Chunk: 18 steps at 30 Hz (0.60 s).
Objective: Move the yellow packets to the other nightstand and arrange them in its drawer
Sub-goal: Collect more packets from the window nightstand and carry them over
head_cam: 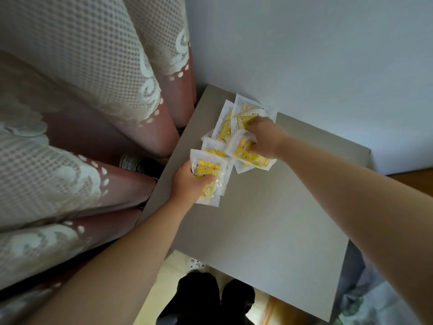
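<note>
Gathering: an early stage, by my judgement; the yellow packets (223, 127) lie in a loose heap at the back of the nightstand (257, 219), near the wall (304, 55).
Left hand (187, 181): thumb and fingers curl round a small stack at the heap's near edge.
Right hand (264, 139): fingers clamp on packets at the far side.
Done: some packets are in hand, none carried off.
Remaining: collect the rest, carry them to the other nightstand, and arrange them in its drawer; neither is in view.

Soft daylight, perhaps slightly blurred edges.
</note>
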Each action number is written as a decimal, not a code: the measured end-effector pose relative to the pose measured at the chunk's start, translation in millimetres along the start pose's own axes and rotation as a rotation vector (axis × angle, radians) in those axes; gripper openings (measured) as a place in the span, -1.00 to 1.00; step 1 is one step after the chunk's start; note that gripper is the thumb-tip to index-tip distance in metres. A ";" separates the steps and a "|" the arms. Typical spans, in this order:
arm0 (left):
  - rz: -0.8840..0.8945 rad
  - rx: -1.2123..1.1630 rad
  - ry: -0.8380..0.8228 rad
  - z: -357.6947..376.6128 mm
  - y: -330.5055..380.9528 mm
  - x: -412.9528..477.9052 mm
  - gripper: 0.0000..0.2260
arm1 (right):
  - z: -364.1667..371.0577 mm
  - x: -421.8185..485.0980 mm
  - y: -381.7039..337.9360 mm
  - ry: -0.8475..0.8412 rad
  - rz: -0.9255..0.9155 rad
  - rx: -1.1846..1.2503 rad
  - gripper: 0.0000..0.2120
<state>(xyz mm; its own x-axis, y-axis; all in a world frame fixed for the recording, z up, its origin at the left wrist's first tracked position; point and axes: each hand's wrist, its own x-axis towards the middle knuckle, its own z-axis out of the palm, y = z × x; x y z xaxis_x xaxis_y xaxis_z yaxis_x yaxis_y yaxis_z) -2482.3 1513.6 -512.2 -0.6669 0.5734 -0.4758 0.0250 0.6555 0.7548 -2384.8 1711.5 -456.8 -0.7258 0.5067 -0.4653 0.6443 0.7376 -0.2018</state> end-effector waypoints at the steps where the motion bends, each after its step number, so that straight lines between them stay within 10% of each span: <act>1: -0.016 -0.036 0.000 -1.2 0.9 1.5 -0.78 | 5.4 1.8 1.7 0.000 0.025 -0.064 -0.58; 10: -0.055 -0.110 -0.068 -2.8 -0.7 0.9 -0.86 | 41.3 -29.0 10.1 0.030 0.513 0.291 -0.33; 18: -0.044 -0.068 -0.095 -4.7 1.8 -2.3 -0.85 | 73.7 -72.5 13.0 0.131 0.719 1.189 -0.75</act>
<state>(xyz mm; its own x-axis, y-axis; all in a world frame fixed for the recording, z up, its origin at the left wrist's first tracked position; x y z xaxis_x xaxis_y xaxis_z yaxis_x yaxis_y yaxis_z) -2484.2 1511.1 -507.6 -0.5930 0.5908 -0.5471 -0.0555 0.6479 0.7597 -2306.0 1651.4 -489.3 -0.1273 0.6943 -0.7083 0.6489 -0.4818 -0.5889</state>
